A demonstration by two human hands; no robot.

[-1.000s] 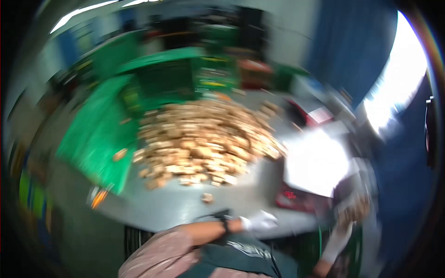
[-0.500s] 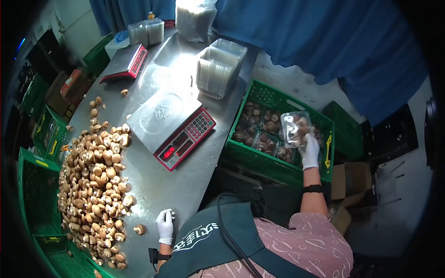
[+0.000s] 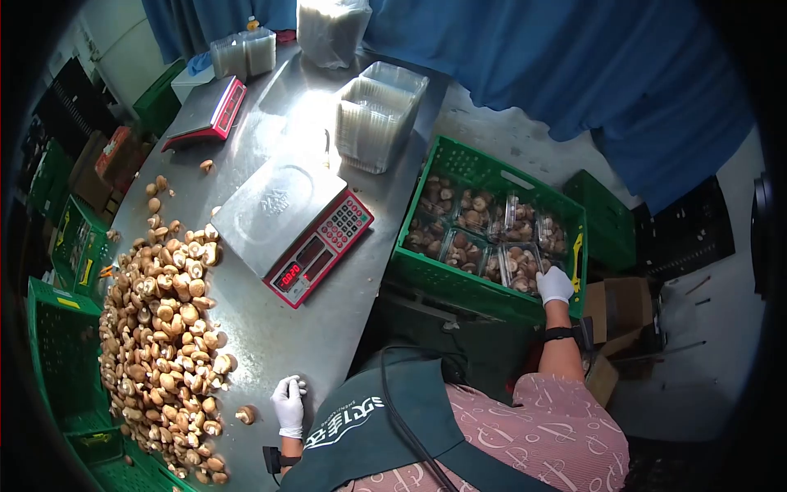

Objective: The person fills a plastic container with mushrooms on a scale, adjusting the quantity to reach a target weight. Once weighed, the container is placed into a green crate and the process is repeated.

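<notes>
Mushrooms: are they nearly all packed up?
Not nearly. Done: several filled packs lie in the green crate. In hand: the right hand rests on one at the near corner; the left hand rests on the table. Still to do: a big loose pile, stacked empty trays, a bare scale.

table (image 3: 270, 328): glossy brushed metal | crate (image 3: 484, 168): green plastic lattice | punnets (image 3: 373, 123): clear glossy plastic | curtain (image 3: 574, 57): blue cloth

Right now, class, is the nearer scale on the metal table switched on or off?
On. Red digits glow on the front display of the scale; the figures are too small to read.
</notes>
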